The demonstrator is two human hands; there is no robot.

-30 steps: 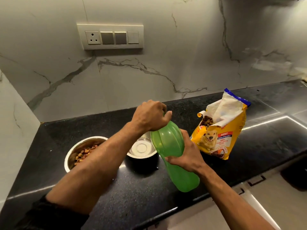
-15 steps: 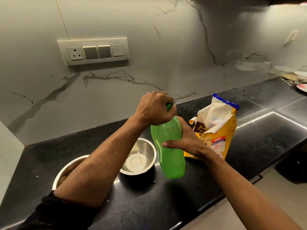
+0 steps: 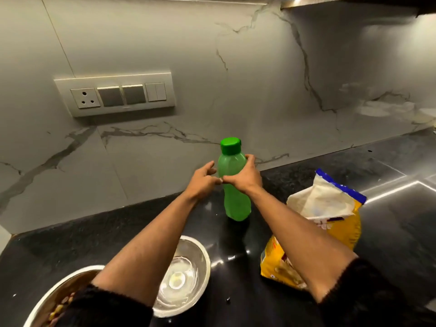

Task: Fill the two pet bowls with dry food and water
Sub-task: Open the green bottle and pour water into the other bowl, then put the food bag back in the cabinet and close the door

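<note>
Two bowls filled: kibble bowl (image 3: 59, 300) and water bowl (image 3: 181, 277), nearer than capped green bottle (image 3: 233, 185). Right hand (image 3: 243, 178) gripped it; left hand (image 3: 203, 182) loosely curled, empty.

Both arms extended forward; right hand (image 3: 245, 177) wrapped around green bottle (image 3: 234, 185); left hand (image 3: 203, 181) alongside, fingers curled, thumbs touching

Two bare forearms, no watch, rings or gloves. Left sleeve (image 3: 103, 305) and right sleeve (image 3: 368, 293): black, fuzzy knit, pushed up near the elbows, edges frayed-looking. Same garment both sides.
</note>
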